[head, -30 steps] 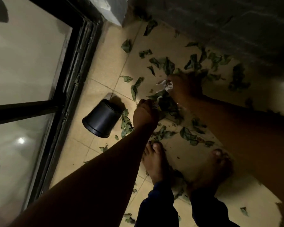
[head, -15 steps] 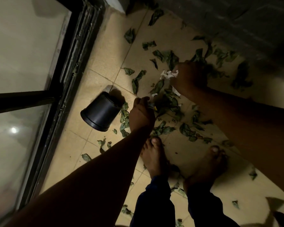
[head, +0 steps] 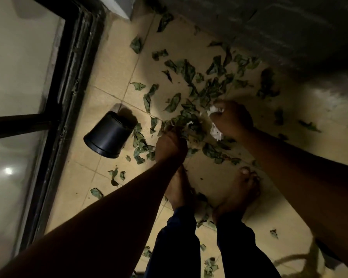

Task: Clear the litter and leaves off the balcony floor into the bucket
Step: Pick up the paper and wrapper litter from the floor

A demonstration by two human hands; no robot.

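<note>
Gathering litter beside the tipped black bucket (head: 108, 136)

My right hand (head: 232, 119) clutches crumpled white paper (head: 216, 133); my left hand (head: 170, 144) grasps green leaves (head: 186, 119) just right of the bucket, lying on the tiled floor (head: 109, 77).

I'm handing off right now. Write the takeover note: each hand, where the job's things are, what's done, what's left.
Left hand: down at the leaf pile, fingers curled into the leaves.
Right hand: grips crumpled white paper.
Black bucket: to the left by the window frame, well apart from both hands; whether it stands or lies on its side, and what it holds, cannot be told.
Done: litter and some leaves gathered in hand; nothing visibly in the bucket.
Left: drop both handfuls in the bucket, then collect the leaves scattered toward the wall, beside the bucket and around the bare feet.
</note>
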